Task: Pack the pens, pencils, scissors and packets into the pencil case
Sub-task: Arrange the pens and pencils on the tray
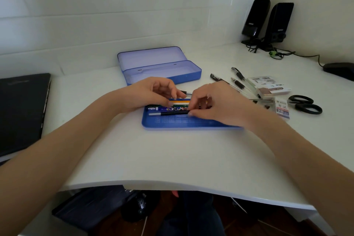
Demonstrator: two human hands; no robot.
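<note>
White table (172,155), corner of a pale-walled room. Open blue metal pencil case (159,65) sits at the far middle, hinged lid up, interior bare as far as visible. Nearer, a shallow blue metal tray (183,121) lies flat on the table, holding several pens and pencils side by side along its far edge: a striped orange-white-green pencil (181,101), a blue patterned pen (168,109), and a black pen with a white tip (170,113) nearest the viewer. Left hand (153,92) hovers over the tray's far left, fingers loosely curled, fingertips touching the striped pencil; whether it actually grips it cannot be told. Right hand (212,103) rests over the tray's right half, fingers curled, thumb and forefinger pinching the black pen at its right end. Right of the tray, on the table: loose black-capped clear pens (238,78), a sticky-note packet (272,88), a small lead-refill packet marked 2B (283,110), black-handled scissors (305,104). Far right corner: two black desktop speakers (268,23) with cables. Left edge: closed black laptop (22,109).
</note>
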